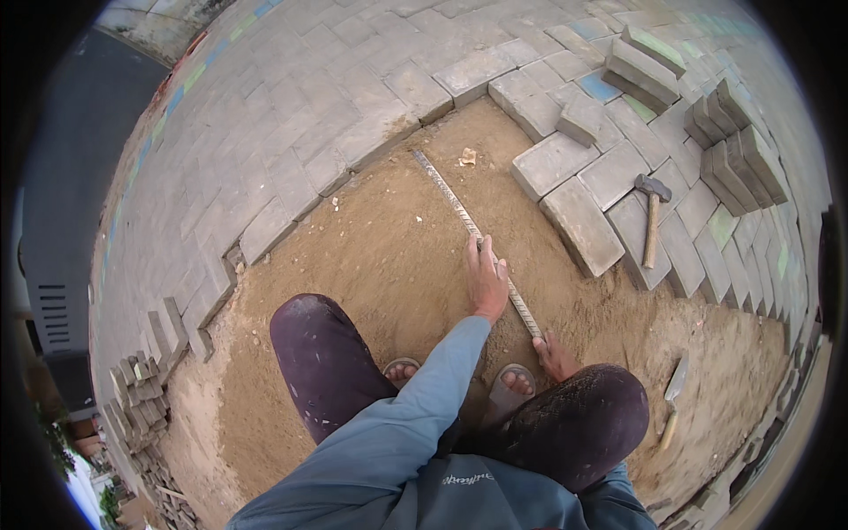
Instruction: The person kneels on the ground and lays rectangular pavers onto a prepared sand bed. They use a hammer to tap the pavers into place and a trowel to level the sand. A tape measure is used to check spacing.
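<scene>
Person's left hand (488, 284) pinches ribbed bar (452, 203) around mid-length, right hand (556, 359) at near end, grip unclear; bar slants across sand (371, 243), far end near paving (305, 155)

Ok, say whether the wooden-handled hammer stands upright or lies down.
Lying down: the hammer has its handle along grey rectangular paving blocks.

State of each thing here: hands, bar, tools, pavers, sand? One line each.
Patterned bar: straight, slanted across the work area
Left hand: over the bar's middle stretch, grip unclear
Right hand: at the bar's near end, grip unclear
Sand: exposed, uneven
Laid pavers: fitted closely together, stepped edge
Stacked blocks: standing on edge
Hammer: lying on pavers
Trowel: lying flat, unheld
</scene>
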Tool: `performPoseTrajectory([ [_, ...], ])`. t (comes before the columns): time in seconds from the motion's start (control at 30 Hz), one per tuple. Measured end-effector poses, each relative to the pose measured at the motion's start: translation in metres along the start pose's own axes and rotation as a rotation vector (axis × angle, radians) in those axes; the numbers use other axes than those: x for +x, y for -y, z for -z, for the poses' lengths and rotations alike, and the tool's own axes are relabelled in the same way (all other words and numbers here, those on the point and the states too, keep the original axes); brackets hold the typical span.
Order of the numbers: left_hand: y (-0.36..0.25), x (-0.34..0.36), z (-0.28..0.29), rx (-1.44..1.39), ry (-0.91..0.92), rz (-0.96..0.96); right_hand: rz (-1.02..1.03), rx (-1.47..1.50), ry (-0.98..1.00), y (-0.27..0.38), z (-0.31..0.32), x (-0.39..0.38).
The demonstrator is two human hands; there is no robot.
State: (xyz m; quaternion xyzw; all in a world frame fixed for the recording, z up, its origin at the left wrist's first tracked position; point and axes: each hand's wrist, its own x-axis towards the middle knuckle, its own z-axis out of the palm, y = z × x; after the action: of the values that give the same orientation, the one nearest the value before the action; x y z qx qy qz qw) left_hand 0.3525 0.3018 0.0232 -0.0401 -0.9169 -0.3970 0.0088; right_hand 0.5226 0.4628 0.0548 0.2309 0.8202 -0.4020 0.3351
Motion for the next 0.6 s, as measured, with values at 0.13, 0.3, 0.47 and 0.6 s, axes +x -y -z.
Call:
performPoseTrajectory([
  [0.13, -0.004, -0.01, 0.019, -1.037, 0.204, 0.742, -0.112, 0.547, 0.414, 0.023, 0.043, -0.027],
  [0.3, -0.04, -0.005, 0.025, -1.426, 0.346, 0.812, -0.056, 0.834, 0.335, 0.047, 0.055, -0.074],
  [0.47, -0.066, -0.051, 0.026, -1.536, 0.269, 0.847, 0.093, 0.688, 0.12, 0.049, 0.065, -0.132],
  [0.6, -0.061, -0.014, 0.008, -1.48, 0.261, 0.801, 0.018, 0.805, -0.024, 0.086, 0.042, -0.122],
])
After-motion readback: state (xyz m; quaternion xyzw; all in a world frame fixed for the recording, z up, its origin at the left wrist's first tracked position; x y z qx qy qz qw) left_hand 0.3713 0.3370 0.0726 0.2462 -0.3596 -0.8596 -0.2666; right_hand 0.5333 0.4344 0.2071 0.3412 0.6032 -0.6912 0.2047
